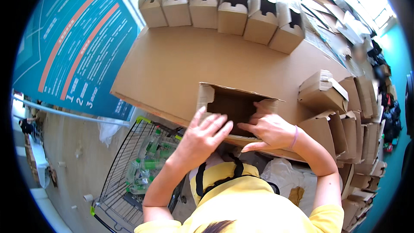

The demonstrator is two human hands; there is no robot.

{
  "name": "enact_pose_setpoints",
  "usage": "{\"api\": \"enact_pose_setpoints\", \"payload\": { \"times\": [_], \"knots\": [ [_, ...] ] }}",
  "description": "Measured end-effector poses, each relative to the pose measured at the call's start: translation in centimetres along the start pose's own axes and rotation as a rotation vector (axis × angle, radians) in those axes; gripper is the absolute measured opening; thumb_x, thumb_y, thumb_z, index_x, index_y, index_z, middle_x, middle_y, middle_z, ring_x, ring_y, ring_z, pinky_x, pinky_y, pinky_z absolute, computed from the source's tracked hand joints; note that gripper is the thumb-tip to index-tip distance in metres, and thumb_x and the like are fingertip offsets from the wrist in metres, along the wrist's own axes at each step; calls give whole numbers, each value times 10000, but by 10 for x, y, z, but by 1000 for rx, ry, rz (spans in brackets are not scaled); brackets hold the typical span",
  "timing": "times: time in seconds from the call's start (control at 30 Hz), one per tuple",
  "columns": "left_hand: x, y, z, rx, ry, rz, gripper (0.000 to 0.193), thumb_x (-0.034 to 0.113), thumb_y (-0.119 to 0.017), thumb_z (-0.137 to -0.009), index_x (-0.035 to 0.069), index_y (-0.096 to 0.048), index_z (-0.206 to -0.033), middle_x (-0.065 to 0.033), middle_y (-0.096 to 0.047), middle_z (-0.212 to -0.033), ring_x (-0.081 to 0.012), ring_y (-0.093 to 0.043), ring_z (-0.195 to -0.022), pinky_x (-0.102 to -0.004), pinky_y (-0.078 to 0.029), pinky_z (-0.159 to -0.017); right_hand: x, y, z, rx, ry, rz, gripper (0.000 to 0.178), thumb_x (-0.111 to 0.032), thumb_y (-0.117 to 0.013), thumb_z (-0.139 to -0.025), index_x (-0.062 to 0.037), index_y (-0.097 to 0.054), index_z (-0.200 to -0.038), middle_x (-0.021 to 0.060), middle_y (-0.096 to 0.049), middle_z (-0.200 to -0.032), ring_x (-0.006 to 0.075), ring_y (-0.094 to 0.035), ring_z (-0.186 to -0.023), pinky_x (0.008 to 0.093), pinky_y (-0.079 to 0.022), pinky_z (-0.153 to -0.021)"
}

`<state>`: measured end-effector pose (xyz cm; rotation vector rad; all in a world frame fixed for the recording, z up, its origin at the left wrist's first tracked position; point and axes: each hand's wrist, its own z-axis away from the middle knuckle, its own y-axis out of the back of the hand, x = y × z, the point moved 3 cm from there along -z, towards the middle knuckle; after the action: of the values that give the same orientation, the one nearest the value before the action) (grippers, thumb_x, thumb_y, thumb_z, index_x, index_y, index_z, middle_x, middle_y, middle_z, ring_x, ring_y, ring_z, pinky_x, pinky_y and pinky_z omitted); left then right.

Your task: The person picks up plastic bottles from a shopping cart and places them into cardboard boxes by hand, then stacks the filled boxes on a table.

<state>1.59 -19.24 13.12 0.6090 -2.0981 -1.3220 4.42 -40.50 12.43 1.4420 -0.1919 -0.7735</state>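
An open-topped brown cardboard box [230,89] stands in front of me at the near edge of a cardboard-covered worktop [181,64]. My left hand [206,133] lies over the box's near left corner, fingers stretched out and slightly apart. On the other side, my right hand [269,128] reaches over the near right corner. Its fingers are spread, some inside the opening, and its thumb points left outside the near wall. Neither hand is closed round anything. The inside of the box is dark, and its near wall is partly covered by my hands.
Several open boxes [207,15] line the worktop's far edge. More cardboard boxes [323,90] are stacked to the right. A wire shopping cart [114,177] with green-labelled plastic bottles [148,164] stands below left, near a blue-green banner [77,43]. White plastic sheeting [280,170] lies below right.
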Motion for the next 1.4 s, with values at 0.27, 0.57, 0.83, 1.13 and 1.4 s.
{"api": "enact_pose_setpoints", "payload": {
  "times": [0.27, 0.57, 0.83, 1.13, 1.4],
  "knots": [
    [-123, 17, 148, 587, 910, 97, 219, 57, -604, -917, 10, -678, -1118, -149, -708, -1003, -315, -681, -917, -404, -525, -842, 3, 11, 5, -75, -41, 283, 533, -535, -677, -802, -6, -696, -859, 136, -649, -713, 287, -658, -841, 408, -464, -926],
    [-165, -225, 422, -232, 1393, 137, 362, 143, -732, -749, 11, -685, -1083, -220, -694, -948, -405, -661, -913, -463, -523, -801, 1, -1, 2, 2, 36, 243, 442, -430, -702, -840, -101, -579, -572, 45, -525, -476, 219, -578, -492, 341, -465, -522],
    [-172, -198, 439, -32, 1588, -346, 513, 8, -662, -743, -19, -573, -1247, -245, -578, -1223, -408, -559, -1119, -483, -460, -943, -6, -1, 7, 130, -135, 280, 438, -341, -764, -786, -108, -492, -535, 42, -492, -465, 228, -535, -456, 351, -423, -493],
    [-235, -213, 480, -130, 1319, -114, 644, 4, -706, -701, -20, -501, -1311, -226, -552, -1304, -404, -507, -1222, -453, -428, -1033, -9, 0, 15, 147, -351, 236, 340, -330, -789, -694, -76, -574, -624, 90, -552, -592, 280, -565, -584, 394, -431, -563],
    [-272, -253, 426, -603, 1462, -362, 753, 189, -821, -688, 54, -494, -1353, -183, -528, -1360, -316, -494, -1277, -456, -437, -1026, -17, 17, 21, 59, -401, 200, 264, -247, -784, -659, -56, -651, -782, 82, -626, -812, 275, -584, -864, 420, -479, -852]
  ]
}}
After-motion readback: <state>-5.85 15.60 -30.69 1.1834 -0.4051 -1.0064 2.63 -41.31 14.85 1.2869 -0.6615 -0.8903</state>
